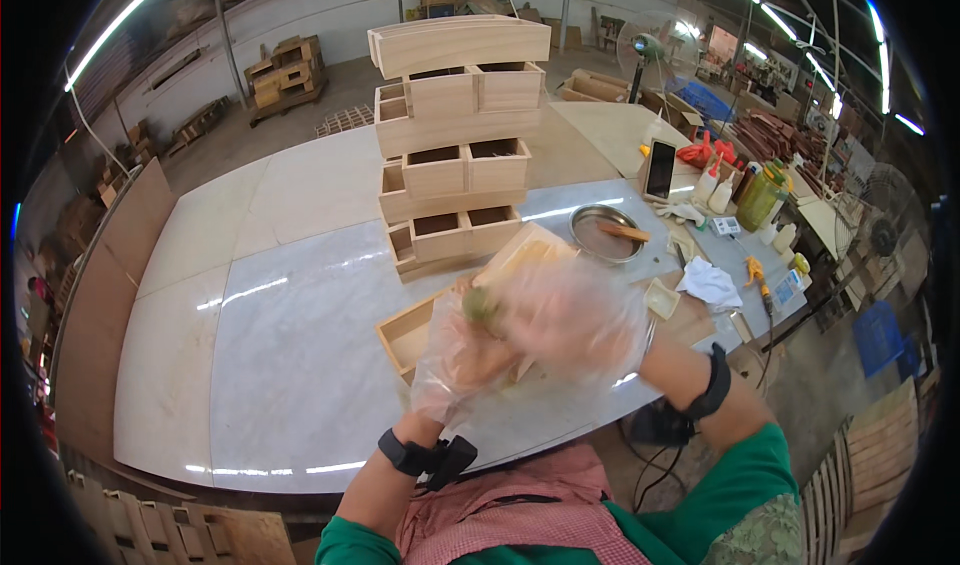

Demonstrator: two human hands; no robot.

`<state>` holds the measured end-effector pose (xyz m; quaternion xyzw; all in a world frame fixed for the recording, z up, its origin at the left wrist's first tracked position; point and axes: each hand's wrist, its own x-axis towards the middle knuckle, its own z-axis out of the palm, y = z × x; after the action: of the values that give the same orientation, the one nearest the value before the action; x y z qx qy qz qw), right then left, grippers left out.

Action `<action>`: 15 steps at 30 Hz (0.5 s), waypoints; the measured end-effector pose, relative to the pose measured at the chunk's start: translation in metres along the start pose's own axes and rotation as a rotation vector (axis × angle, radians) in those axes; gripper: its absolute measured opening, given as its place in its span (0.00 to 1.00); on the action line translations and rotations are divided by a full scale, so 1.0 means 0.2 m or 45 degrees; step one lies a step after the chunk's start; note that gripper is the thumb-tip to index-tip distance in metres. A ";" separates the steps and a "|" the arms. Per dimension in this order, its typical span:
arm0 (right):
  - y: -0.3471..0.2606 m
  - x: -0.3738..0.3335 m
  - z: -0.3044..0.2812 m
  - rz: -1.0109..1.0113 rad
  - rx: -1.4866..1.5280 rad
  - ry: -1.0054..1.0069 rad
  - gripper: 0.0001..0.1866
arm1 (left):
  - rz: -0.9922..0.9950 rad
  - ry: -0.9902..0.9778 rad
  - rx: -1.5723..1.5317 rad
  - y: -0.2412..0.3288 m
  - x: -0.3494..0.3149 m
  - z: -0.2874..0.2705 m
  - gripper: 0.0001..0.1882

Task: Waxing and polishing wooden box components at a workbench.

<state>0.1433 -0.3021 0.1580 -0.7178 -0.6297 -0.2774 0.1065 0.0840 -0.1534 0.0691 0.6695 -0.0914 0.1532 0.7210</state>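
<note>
My left hand [468, 350], in a loose clear plastic glove, is closed at the near end of a pale wooden box [405, 335] on the table. A small round greenish thing [482, 307] shows between my two hands; its kind is not clear. My right hand [580, 315], gloved too, is smeared by motion, so its fingers cannot be read. Beyond it lies a yellowish wooden piece [530, 250], partly covered by the hands. A tall stack of compartmented wooden boxes [455, 125] rises just behind.
Right of my hands is a round metal pan [607, 233] with a wooden stick [625, 232] across it. Farther right are a white cloth [710, 283], a small square dish [660, 299], bottles [720, 195], a large greenish jar [762, 195] and a phone [659, 170]. A fan [645, 50] stands behind.
</note>
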 end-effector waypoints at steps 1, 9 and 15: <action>0.07 0.01 -0.03 -0.117 -0.172 -0.099 0.11 | 0.119 0.050 0.343 0.02 0.00 -0.01 0.34; 0.06 0.02 0.10 -0.225 -0.166 0.170 0.09 | 0.739 0.039 0.957 0.04 0.08 -0.01 0.24; 0.22 0.03 0.05 0.114 -0.149 -0.092 0.11 | -0.032 -0.045 0.532 0.20 0.10 0.09 0.23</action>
<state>0.1886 -0.2993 0.1610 -0.7597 -0.5833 -0.2825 0.0538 0.0903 -0.1676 0.1160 0.8082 -0.0620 0.1482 0.5667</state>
